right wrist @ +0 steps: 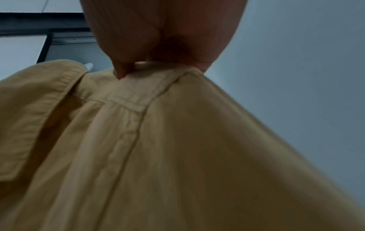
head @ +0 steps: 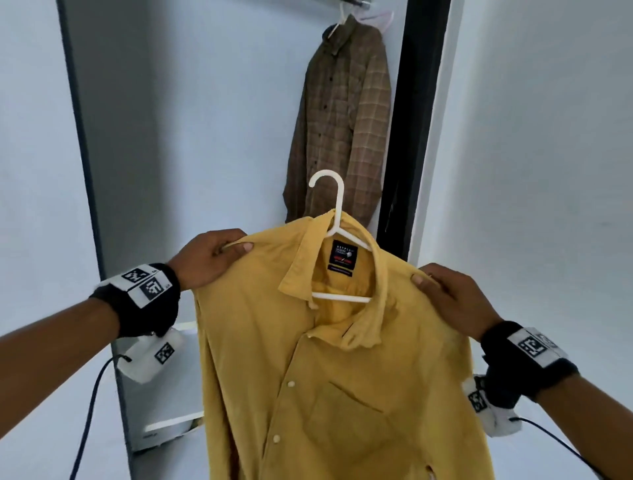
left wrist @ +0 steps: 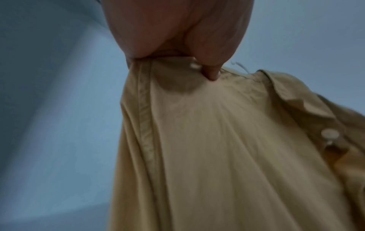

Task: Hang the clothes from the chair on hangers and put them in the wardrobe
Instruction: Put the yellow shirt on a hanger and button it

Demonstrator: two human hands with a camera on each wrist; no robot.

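Note:
A yellow button-up shirt [head: 342, 370] hangs on a white plastic hanger [head: 337, 219] whose hook stands free above the collar. My left hand [head: 219, 251] pinches the shirt's left shoulder over the hanger's end, thumb on top. My right hand [head: 435, 284] pinches the right shoulder the same way. In the left wrist view the left hand [left wrist: 197, 65] grips the yellow shirt [left wrist: 217, 140] at its shoulder seam. In the right wrist view the right hand [right wrist: 150, 67] holds the fabric [right wrist: 158, 148] at the shoulder. I hold the shirt in front of the open wardrobe.
A brown plaid shirt [head: 342, 126] hangs on a pale hanger from the wardrobe rail [head: 356, 4] at the top right. The wardrobe's dark frame [head: 414, 120] runs down its right side. White walls stand left and right. Cables trail from both wrist cameras.

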